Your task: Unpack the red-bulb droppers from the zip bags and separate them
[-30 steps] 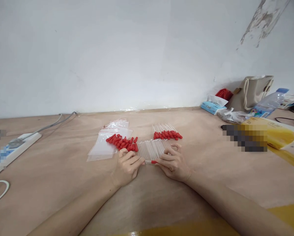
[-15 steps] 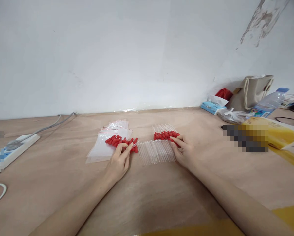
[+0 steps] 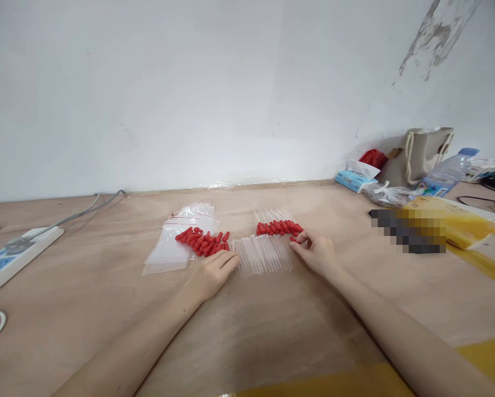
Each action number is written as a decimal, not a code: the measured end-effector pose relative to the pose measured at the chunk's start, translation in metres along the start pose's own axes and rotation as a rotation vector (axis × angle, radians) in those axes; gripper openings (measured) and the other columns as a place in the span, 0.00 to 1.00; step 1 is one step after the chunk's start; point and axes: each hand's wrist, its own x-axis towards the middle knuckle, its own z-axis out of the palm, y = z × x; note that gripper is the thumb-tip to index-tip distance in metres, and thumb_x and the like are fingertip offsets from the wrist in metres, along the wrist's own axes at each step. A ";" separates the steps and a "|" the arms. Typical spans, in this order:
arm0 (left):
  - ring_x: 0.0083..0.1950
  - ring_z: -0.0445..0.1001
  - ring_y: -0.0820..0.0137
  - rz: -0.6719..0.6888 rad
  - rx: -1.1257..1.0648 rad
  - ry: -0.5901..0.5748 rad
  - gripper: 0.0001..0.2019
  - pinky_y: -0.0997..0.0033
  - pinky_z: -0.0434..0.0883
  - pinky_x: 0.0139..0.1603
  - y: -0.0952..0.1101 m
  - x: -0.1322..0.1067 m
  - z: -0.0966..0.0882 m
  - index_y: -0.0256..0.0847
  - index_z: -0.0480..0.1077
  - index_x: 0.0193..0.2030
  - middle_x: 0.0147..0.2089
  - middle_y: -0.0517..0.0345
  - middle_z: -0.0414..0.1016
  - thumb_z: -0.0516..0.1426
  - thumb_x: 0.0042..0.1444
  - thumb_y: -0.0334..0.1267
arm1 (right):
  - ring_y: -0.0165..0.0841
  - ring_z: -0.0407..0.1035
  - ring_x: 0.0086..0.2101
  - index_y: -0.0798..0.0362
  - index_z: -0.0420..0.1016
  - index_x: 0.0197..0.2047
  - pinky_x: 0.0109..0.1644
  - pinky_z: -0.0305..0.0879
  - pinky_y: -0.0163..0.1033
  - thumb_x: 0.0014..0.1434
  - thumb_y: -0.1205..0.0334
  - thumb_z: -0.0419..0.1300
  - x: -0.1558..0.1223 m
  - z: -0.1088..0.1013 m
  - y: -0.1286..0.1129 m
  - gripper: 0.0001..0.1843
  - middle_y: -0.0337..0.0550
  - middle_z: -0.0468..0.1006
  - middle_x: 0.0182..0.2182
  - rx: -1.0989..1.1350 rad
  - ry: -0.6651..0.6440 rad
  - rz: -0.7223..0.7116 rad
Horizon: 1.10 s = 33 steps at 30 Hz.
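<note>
Clear tubes (image 3: 263,256) between hands, left hand (image 3: 213,272) flat and open, right hand (image 3: 317,254) seemingly pinching a red cap (image 3: 293,239)

Soft, even daylight fills the scene, with only faint shadows under the left hand (image 3: 211,274). Edges bow from wide-angle distortion; some patches are pixelated.

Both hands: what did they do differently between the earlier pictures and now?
The hands, earlier together on one dropper, parted. The right hand carried it to the finished droppers; the left hand went to the red bulbs. The clear tubes and bags stayed put.
</note>
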 end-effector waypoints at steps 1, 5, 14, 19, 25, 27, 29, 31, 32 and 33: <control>0.39 0.71 0.71 -0.002 -0.019 0.002 0.07 0.73 0.70 0.39 0.001 0.000 0.000 0.36 0.66 0.41 0.37 0.54 0.72 0.49 0.58 0.28 | 0.26 0.61 0.20 0.52 0.66 0.24 0.25 0.56 0.32 0.47 0.57 0.57 0.000 0.001 0.001 0.08 0.36 0.70 0.20 -0.011 0.006 0.002; 0.41 0.72 0.71 -0.016 -0.098 0.023 0.08 0.73 0.71 0.42 0.003 -0.002 -0.001 0.37 0.66 0.43 0.39 0.55 0.73 0.53 0.57 0.35 | 0.28 0.64 0.23 0.52 0.69 0.25 0.28 0.58 0.34 0.48 0.53 0.57 0.000 0.005 0.002 0.11 0.38 0.73 0.24 -0.037 -0.014 -0.008; 0.43 0.72 0.68 -0.059 -0.206 -0.030 0.16 0.69 0.72 0.44 0.002 -0.001 -0.003 0.36 0.68 0.46 0.44 0.51 0.74 0.57 0.53 0.42 | 0.29 0.67 0.23 0.52 0.70 0.31 0.30 0.58 0.35 0.50 0.52 0.54 0.000 0.004 -0.001 0.12 0.38 0.75 0.24 0.006 0.057 0.137; 0.42 0.71 0.67 -0.083 -0.232 -0.086 0.15 0.67 0.72 0.41 0.004 0.005 -0.008 0.35 0.69 0.44 0.41 0.51 0.74 0.58 0.52 0.42 | 0.30 0.66 0.25 0.52 0.70 0.35 0.35 0.58 0.38 0.50 0.51 0.54 0.003 0.002 -0.004 0.15 0.39 0.74 0.26 -0.057 0.158 0.113; 0.43 0.70 0.67 -0.090 -0.255 -0.121 0.12 0.66 0.71 0.43 0.000 0.001 -0.010 0.37 0.70 0.44 0.42 0.51 0.74 0.56 0.54 0.38 | 0.41 0.63 0.44 0.47 0.71 0.45 0.44 0.52 0.47 0.50 0.49 0.55 0.017 0.007 -0.002 0.20 0.47 0.68 0.45 -0.293 0.227 0.009; 0.43 0.70 0.67 -0.089 -0.269 -0.134 0.12 0.66 0.71 0.43 -0.003 -0.004 -0.010 0.38 0.69 0.45 0.43 0.52 0.73 0.56 0.54 0.38 | 0.42 0.62 0.45 0.45 0.71 0.46 0.44 0.50 0.47 0.52 0.50 0.54 0.021 0.009 -0.001 0.18 0.47 0.67 0.47 -0.327 0.199 -0.016; 0.44 0.70 0.66 -0.096 -0.269 -0.139 0.13 0.64 0.71 0.44 -0.005 -0.008 -0.010 0.38 0.69 0.46 0.44 0.51 0.73 0.56 0.54 0.38 | 0.40 0.61 0.44 0.43 0.73 0.44 0.44 0.49 0.47 0.54 0.53 0.54 0.024 0.011 0.000 0.15 0.45 0.68 0.46 -0.332 0.179 -0.039; 0.44 0.69 0.65 -0.103 -0.265 -0.125 0.15 0.63 0.71 0.44 -0.006 -0.011 -0.010 0.39 0.68 0.47 0.45 0.50 0.72 0.57 0.53 0.40 | 0.38 0.61 0.43 0.42 0.74 0.41 0.44 0.48 0.46 0.55 0.55 0.53 0.025 0.014 0.002 0.12 0.43 0.69 0.45 -0.321 0.179 -0.063; 0.45 0.69 0.65 -0.106 -0.264 -0.113 0.16 0.62 0.71 0.44 -0.006 -0.012 -0.009 0.39 0.68 0.48 0.45 0.50 0.72 0.57 0.53 0.40 | 0.38 0.61 0.43 0.42 0.75 0.40 0.44 0.48 0.46 0.55 0.56 0.53 0.026 0.015 0.003 0.11 0.42 0.70 0.44 -0.309 0.186 -0.077; 0.45 0.69 0.65 -0.110 -0.264 -0.096 0.16 0.62 0.71 0.45 -0.006 -0.012 -0.008 0.39 0.67 0.48 0.45 0.50 0.72 0.57 0.53 0.40 | 0.37 0.61 0.43 0.41 0.75 0.39 0.44 0.47 0.45 0.55 0.56 0.53 0.026 0.016 0.004 0.11 0.42 0.70 0.43 -0.294 0.201 -0.090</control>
